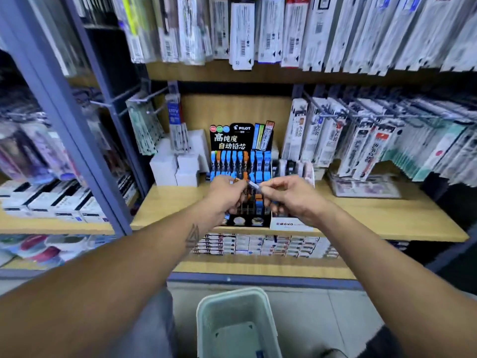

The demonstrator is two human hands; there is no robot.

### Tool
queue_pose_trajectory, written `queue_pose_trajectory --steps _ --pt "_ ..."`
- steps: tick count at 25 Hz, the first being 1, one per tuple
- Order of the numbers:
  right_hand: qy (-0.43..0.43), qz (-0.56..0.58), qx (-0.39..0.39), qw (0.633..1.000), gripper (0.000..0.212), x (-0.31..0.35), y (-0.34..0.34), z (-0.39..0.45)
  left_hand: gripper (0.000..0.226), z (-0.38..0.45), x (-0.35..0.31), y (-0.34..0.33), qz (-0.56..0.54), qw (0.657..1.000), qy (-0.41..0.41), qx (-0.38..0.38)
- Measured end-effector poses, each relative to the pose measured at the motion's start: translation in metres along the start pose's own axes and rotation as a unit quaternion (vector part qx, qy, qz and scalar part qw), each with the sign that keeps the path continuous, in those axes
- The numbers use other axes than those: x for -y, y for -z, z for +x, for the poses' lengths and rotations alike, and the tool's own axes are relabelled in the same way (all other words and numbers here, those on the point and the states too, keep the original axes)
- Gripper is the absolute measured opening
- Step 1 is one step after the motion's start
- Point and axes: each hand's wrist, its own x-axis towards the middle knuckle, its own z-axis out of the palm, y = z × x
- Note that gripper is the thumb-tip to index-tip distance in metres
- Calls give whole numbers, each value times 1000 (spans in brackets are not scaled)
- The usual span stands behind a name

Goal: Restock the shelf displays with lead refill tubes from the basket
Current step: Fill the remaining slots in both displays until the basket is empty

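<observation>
Orange-capped lead tube [238, 180] sat pinched in the left hand [225, 193]; right hand [289, 196] pinched a blue one [253, 185], at 12 o'clock. Either might slip.

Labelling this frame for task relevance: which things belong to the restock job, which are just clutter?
Job:
left hand
right hand
lead refill tube, pinched between both hands
Pilot display rack
basket

Clutter:
white boxes
hanging refill packs
Mono box

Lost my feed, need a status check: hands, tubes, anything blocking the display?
Left hand and right hand pinching a lead refill tube between them, over the Pilot display. Basket below on the floor. Nothing blocking.
</observation>
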Motion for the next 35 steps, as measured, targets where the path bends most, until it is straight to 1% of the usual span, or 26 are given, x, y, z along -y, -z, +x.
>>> queue_pose_trajectory --steps 3,6,7,9,11,12,14,19,22,24,27,30,35 --pt "-7 -29 -29 999 21 17 13 23 9 28 -25 14 -28 999 -27 -35" --pt "8 -61 -47 997 9 27 16 47 40 57 -28 30 -79 994 -19 -70" --pt "15 -72 -59 996 7 29 16 53 41 61 -27 33 -78 994 -18 -70" --pt "22 -112 -80 990 6 31 15 66 28 66 -27 39 -47 997 -24 -56" --pt "18 -172 -67 983 9 35 12 73 10 71 -27 43 -10 999 -41 -35" --pt "20 -190 -52 980 10 38 11 76 7 72 -28 45 4 998 -51 -26" --pt "34 -196 -37 979 10 45 11 79 10 76 -32 48 20 998 -66 -14" --pt "73 -208 -84 972 10 58 11 91 9 85 -32 48 23 997 -65 -33" --pt "114 -281 -104 947 10 53 5 102 8 89 -29 48 18 998 -46 -32" --pt "126 -294 -114 941 14 50 4 107 10 90 -29 48 18 998 -45 -32" --pt "124 -284 -114 944 18 48 3 112 10 92 -31 48 14 998 -48 -36" --pt "91 -260 -89 957 17 47 -2 115 10 91 -30 50 11 998 -44 -37" --pt "81 -322 -76 940 9 52 -3 114 16 90 -25 55 11 999 -37 -33"
